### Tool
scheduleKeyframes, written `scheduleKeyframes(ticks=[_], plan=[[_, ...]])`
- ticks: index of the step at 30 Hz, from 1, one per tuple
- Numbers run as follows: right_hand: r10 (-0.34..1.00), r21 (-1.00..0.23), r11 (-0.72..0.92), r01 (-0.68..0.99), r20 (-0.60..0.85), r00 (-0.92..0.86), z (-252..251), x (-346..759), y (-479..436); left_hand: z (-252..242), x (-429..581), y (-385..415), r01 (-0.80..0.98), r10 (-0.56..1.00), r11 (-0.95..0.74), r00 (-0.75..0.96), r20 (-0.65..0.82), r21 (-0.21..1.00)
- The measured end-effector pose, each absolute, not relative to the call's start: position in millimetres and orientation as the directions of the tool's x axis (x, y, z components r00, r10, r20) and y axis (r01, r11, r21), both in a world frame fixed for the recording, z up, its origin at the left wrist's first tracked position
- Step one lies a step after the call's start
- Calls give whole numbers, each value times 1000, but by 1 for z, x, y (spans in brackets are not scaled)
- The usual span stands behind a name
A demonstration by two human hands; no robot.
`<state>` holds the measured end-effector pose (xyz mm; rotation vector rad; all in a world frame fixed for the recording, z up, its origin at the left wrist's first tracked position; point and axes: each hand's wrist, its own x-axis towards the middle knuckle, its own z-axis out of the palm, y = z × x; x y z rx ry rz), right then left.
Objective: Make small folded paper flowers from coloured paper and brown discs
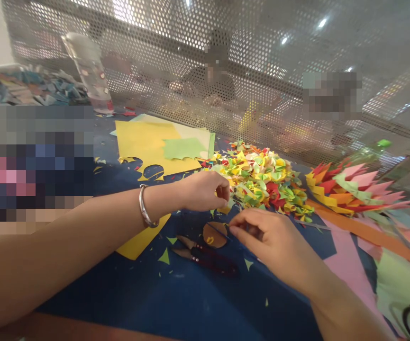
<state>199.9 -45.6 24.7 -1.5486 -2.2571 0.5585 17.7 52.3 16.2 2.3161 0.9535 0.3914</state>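
My left hand (206, 192), with a silver bracelet (142, 206) on its wrist, reaches to the near edge of a heap of small folded paper pieces (258, 175). Its fingers are curled together, and what they hold is hidden. Just right of it, my right hand (265, 232) is closed in a pinch above the blue table, beside a round brown disc (214, 234). A thin dark line crosses the disc toward these fingers; I cannot make out what they grip. Thread snips (205, 258) with dark handles lie below the disc, blades pointing left.
Yellow paper sheets (144, 139) with round cut-outs lie behind my left hand, under a green piece (183, 148). Spiky folded paper (354, 189) and pink strips (350, 255) lie right. A clear bottle (91, 73) stands back left before a perforated metal screen (148, 47).
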Motion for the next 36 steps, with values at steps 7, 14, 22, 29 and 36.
scheduleKeyframes(ticks=[7, 14, 22, 29, 36], plan=[[951, -543, 309, 781, 196, -240, 23, 207, -42, 13, 19, 50, 536, 685, -598, 728, 33, 596], [917, -570, 344, 746, 374, -138, 21, 207, -40, 22, 20, 44, 212, 821, -72, 567, -63, 975], [889, -583, 402, 707, 434, -148, 17, 202, -45, 28, 11, 14, -42, 812, 322, 525, -254, 946], [906, -615, 391, 684, 387, -170, 16, 195, -46, 13, -3, 10, -80, 777, 280, 604, -177, 957], [918, -649, 371, 664, 362, -159, 15, 194, -46, 8, -4, 8, -125, 739, 264, 664, -117, 956]])
